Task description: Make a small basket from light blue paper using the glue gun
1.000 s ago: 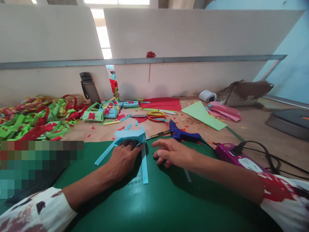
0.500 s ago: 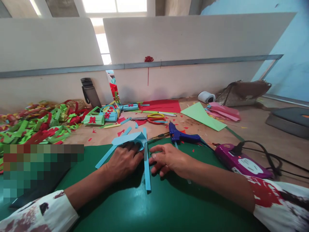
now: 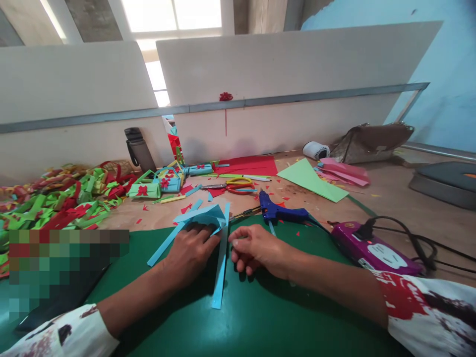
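Observation:
A folded light-blue paper piece (image 3: 204,214) is held by my left hand (image 3: 193,248), whose fingers reach inside it. A long blue strip (image 3: 220,272) hangs down from its right end, between my hands. Just right of the strip, my right hand (image 3: 256,250) has its fingers curled and close together; whether anything small is between them is hidden. Another blue strip (image 3: 163,248) lies on the green mat (image 3: 178,327), to the left of my left hand. The blue glue gun (image 3: 278,210) lies beyond my right hand.
Scissors (image 3: 238,186), small paper bags (image 3: 147,190), red paper (image 3: 253,165) and green paper (image 3: 312,181) lie further back. Colourful strips (image 3: 74,198) are heaped left, near a bottle (image 3: 140,148). At right are a purple power strip (image 3: 372,250) with cables and a handbag (image 3: 375,143).
The lower end of the hanging strip has swung left. My right hand's fingers have curled in closer together. The camera view has tilted slightly upward.

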`<state>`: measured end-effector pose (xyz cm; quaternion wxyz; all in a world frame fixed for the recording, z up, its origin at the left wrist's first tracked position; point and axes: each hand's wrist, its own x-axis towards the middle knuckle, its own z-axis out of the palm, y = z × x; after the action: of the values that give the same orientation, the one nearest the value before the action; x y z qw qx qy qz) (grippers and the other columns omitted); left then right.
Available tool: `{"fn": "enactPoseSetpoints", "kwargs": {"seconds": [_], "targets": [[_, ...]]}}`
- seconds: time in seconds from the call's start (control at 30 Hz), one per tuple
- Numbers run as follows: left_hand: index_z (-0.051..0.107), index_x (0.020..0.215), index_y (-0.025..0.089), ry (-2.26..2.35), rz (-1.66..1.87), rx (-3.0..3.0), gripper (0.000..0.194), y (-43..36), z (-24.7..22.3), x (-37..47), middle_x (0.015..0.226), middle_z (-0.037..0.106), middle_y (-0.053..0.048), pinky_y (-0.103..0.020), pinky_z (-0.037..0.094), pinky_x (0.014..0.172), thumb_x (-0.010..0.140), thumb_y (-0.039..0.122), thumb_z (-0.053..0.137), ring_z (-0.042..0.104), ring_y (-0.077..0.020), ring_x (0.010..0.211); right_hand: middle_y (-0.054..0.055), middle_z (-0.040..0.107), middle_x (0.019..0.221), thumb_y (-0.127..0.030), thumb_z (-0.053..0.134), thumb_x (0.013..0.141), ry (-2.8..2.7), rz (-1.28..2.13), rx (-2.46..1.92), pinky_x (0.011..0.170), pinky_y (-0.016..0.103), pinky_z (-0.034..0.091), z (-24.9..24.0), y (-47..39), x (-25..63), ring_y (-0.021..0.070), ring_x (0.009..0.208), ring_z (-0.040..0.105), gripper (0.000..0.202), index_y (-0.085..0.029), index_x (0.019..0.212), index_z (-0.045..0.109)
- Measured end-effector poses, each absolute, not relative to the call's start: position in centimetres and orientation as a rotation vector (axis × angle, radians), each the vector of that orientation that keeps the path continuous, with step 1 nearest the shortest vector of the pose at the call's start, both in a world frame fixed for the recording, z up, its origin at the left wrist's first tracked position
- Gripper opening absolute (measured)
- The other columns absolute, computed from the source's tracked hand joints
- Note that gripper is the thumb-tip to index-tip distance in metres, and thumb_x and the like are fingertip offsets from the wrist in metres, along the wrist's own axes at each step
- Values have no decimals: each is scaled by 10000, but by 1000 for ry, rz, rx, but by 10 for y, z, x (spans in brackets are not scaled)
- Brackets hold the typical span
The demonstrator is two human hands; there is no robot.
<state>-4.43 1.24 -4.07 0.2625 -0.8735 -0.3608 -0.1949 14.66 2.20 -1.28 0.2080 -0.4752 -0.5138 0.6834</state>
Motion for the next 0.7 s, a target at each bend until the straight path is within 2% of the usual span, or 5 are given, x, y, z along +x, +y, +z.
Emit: {"fn": "enactPoseSetpoints", "kwargs": {"seconds": [0.17, 0.23, 0.37, 0.6, 0.7], "targets": [[584, 1054, 137, -1052, -211, -2351, 223, 13, -38, -48, 922, 662, -108, -366, 501, 644, 851, 127, 491, 617, -247, 781, 52, 601, 853, -142, 473, 854, -1346, 1844, -1335, 409, 177, 449, -7, 20, 152, 100, 594, 621, 100, -146, 953, 467], [577, 1066, 135, -998, -150, -2393, 225, 15, -36, -47, 955, 649, -115, -368, 504, 668, 857, 137, 494, 611, -252, 828, 71, 601, 894, -138, 478, 852, -1329, 1847, -1321, 429, 185, 463, -6, 21, 152, 108, 625, 629, 131, -140, 982, 467], [581, 1044, 137, -869, -188, -2436, 207, 19, -37, -46, 935, 641, -113, -361, 502, 693, 882, 141, 452, 602, -242, 843, 58, 610, 845, -127, 488, 838, -1305, 1867, -1302, 434, 189, 464, -10, 24, 149, 109, 596, 631, 114, -140, 951, 477], [592, 998, 144, -671, -317, -2430, 204, 17, -34, -42, 836, 638, -79, -311, 485, 591, 905, 157, 411, 590, -201, 720, 35, 617, 704, -99, 476, 827, -1383, 1930, -1220, 426, 163, 451, -16, 27, 148, 92, 564, 607, 58, -125, 818, 527], [595, 996, 126, -645, -412, -2369, 201, 17, -29, -41, 781, 627, -69, -308, 477, 625, 901, 144, 418, 591, -193, 733, 31, 619, 676, -171, 535, 822, -1439, 1957, -1188, 391, 144, 421, -17, 26, 149, 76, 521, 580, 84, -120, 755, 543]]}}
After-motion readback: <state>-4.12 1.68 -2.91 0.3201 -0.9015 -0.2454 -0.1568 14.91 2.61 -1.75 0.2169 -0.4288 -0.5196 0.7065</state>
